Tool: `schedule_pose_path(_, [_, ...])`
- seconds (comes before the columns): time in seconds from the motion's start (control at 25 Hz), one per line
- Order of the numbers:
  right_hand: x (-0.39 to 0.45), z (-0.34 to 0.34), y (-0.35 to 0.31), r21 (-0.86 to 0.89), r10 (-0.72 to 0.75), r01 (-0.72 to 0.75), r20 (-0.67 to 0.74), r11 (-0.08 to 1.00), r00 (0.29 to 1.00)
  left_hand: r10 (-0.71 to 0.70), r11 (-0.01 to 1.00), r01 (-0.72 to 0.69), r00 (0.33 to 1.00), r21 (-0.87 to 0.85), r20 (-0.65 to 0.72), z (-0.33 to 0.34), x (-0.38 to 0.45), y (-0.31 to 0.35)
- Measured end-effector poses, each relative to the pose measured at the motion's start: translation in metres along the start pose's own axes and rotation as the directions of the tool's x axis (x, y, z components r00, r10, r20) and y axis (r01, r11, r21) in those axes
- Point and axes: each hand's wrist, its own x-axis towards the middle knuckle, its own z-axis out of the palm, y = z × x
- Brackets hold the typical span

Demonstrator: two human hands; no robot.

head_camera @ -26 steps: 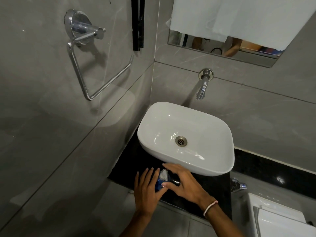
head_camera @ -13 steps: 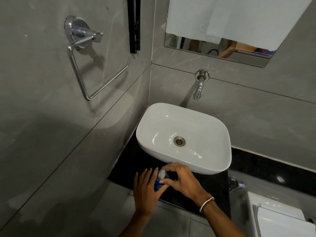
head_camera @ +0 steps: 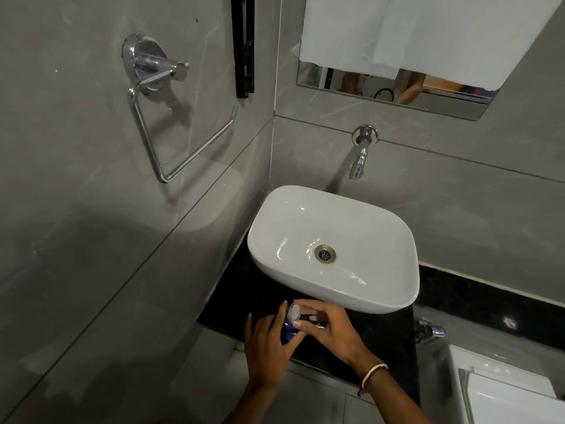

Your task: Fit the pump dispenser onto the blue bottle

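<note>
- A chrome towel ring [head_camera: 159, 117] hung on the grey tiled wall at the far left, well apart from everything on the desk.
- The left hand [head_camera: 267, 353] reached over the front edge of the black desk [head_camera: 382, 341], palm against the left side of the blue bottle [head_camera: 287, 330]; its fingers [head_camera: 281, 313] were curled around the bottle and clamped on it.
- The blue bottle was at the front edge of the desk near its left corner, just in front of the basin; whether its base rested on the desk could not be told, and most of its body was hidden by the two hands.
- The pump dispenser [head_camera: 294, 312], a small pale cap, sat at the top of the bottle; whether it was fully seated could not be told.
- The right hand [head_camera: 331, 330] came in from the right, its thumb and fingers [head_camera: 305, 306] pinched together on the pump dispenser.
- A pale band [head_camera: 371, 374] circled the right wrist.
- The white basin [head_camera: 360, 298] stood on the desk behind the hands, its front rim just beside the fingertips.
- A chrome wall tap [head_camera: 360, 157] projected above the basin's back edge.
</note>
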Motion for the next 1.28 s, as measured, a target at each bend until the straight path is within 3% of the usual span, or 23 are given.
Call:
schedule_pose_path(0.16, [0.000, -0.001, 0.000, 0.050, 0.012, -0.011, -0.016, 0.999, 1.000, 0.022, 1.000, -0.022, 1.000, -0.008, 0.008, 0.000, 0.001, -0.002])
schedule_pose_path(0.48, [0.021, 0.024, 0.016, 0.268, 0.253, -0.239, -0.018, 0.933, 0.967, -0.028, 1.000, 0.028, 1.000, -0.009, 0.008, -0.012, 0.013, -0.018])
schedule_pose_path(0.6, [0.047, 0.049, 0.008, 0.274, 0.264, -0.249, -0.017, 0.929, 0.964, -0.140, 0.988, 0.139, 0.990, -0.061, -0.010, -0.025, 0.027, -0.040])
schedule_pose_path(0.84, [0.096, 0.091, -0.015, 0.247, 0.271, -0.261, -0.007, 0.933, 0.963, -0.104, 0.985, 0.101, 0.995, -0.139, -0.013, -0.054, 0.056, -0.089])
schedule_pose_path(0.96, [0.103, 0.097, -0.019, 0.177, 0.220, -0.213, -0.018, 0.961, 0.975, -0.096, 0.986, 0.095, 0.995, -0.138, -0.003, -0.055, 0.060, -0.099])
schedule_pose_path(1.08, [0.091, 0.089, -0.021, 0.027, 0.113, -0.110, -0.134, 0.994, 0.984, -0.168, 0.974, 0.169, 0.986, -0.152, 0.020, -0.056, 0.056, -0.096])
schedule_pose_path(1.16, [0.072, 0.076, -0.019, -0.227, -0.095, 0.038, -0.245, 0.973, 0.965, -0.118, 0.984, 0.109, 0.991, -0.141, -0.057, -0.063, 0.055, -0.089])
schedule_pose_path(1.28, [0.050, 0.042, -0.010, -0.579, -0.457, 0.193, -0.353, 0.792, 0.817, 0.123, 0.986, -0.144, 0.969, -0.089, -0.213, -0.071, 0.067, -0.067])
